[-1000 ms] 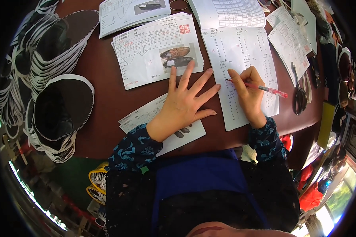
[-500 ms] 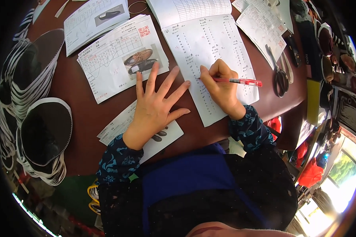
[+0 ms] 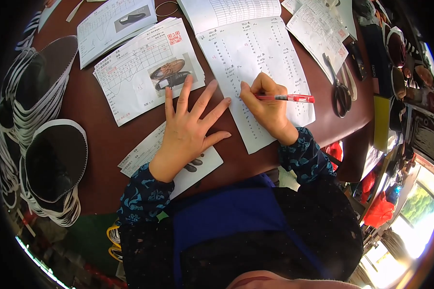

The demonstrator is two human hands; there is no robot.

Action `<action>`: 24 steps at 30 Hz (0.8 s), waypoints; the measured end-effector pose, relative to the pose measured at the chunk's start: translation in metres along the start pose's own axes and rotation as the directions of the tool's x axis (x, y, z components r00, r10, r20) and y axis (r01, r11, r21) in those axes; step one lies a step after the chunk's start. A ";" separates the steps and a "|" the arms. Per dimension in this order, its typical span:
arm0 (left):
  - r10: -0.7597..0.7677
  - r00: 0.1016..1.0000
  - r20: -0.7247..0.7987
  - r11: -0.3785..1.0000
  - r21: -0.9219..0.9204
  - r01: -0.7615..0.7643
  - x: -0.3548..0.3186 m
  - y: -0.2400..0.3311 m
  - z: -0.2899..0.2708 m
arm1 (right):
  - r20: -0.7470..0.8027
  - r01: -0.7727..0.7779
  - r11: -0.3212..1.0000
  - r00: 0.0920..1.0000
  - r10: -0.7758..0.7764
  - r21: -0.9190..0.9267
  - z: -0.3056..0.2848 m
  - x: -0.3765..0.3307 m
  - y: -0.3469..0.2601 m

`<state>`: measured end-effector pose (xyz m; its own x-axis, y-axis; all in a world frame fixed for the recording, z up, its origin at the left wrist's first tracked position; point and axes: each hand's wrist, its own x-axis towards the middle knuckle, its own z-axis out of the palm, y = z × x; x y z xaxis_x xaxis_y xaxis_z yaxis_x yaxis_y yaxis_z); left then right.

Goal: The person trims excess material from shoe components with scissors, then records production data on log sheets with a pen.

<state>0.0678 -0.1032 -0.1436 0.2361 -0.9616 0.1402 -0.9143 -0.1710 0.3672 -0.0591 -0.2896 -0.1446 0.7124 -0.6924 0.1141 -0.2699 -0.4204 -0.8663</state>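
A slim red pen (image 3: 287, 98) with a clear barrel is pinched between the curled fingers of the right hand (image 3: 267, 110), its tip set on a long white sheet (image 3: 255, 62) ruled into columns of small handwriting. The sheet lies flat on a smooth, dark brown tabletop (image 3: 101, 144). The left hand (image 3: 188, 130) is pressed flat with its fingers spread wide, nothing gripped; its palm lies on a small printed slip (image 3: 178, 161) and its fingertips reach the edge of a stack of forms (image 3: 140, 67) bearing a picture of brown shoes. Metal scissors (image 3: 340, 89) with dark handles lie well to the right of the pen. On the left, black oval cut pieces with white edges (image 3: 48, 159) are fanned in thick piles; they may be thin sheet material, though the texture cannot be told.
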 end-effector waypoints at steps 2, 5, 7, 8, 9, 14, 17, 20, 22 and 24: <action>0.000 1.000 0.001 1.000 0.001 0.000 0.000 0.001 0.000 | 0.007 0.014 1.000 1.000 -0.014 0.003 0.000 -0.001 0.002; 0.001 1.000 -0.007 1.000 -0.001 -0.001 0.000 0.000 0.000 | 0.024 0.025 1.000 0.999 -0.025 0.003 -0.001 -0.001 0.002; 0.001 1.000 -0.008 1.000 -0.001 -0.001 0.000 0.000 0.000 | 0.033 0.022 1.000 0.999 -0.022 -0.006 -0.003 0.000 0.003; 0.003 1.000 -0.009 1.000 -0.002 -0.003 0.001 0.001 0.000 | 0.005 0.000 0.999 1.000 0.000 0.048 -0.003 -0.001 0.004; 0.005 1.000 -0.006 1.000 0.002 -0.005 0.000 0.000 -0.001 | -0.020 -0.019 0.994 1.000 0.022 0.106 -0.002 0.000 0.005; -0.007 1.000 -0.011 1.000 0.008 0.007 -0.004 -0.001 -0.002 | 0.001 0.008 0.999 1.000 -0.008 0.050 0.002 0.002 -0.005; 0.009 1.000 -0.022 1.000 -0.025 -0.009 -0.002 -0.002 0.005 | 0.003 -0.014 0.999 1.000 0.014 0.033 0.000 0.002 -0.003; 0.016 1.000 -0.020 0.999 -0.037 -0.017 -0.003 -0.003 0.006 | 0.051 -0.060 0.992 0.997 0.054 0.116 -0.001 0.002 -0.012; 0.036 0.998 -0.053 0.998 -0.043 -0.038 -0.004 -0.003 0.006 | 0.064 -0.066 0.992 0.996 0.059 0.111 -0.001 0.003 -0.012; 0.026 0.999 -0.034 0.999 -0.041 -0.028 -0.003 -0.002 0.006 | 0.066 -0.078 0.993 0.995 0.072 0.091 -0.001 0.003 -0.010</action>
<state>0.0674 -0.1013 -0.1501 0.2230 -0.9580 0.1806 -0.9062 -0.1354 0.4005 -0.0550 -0.2887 -0.1353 0.7320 -0.6810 0.0192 -0.2644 -0.3099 -0.9133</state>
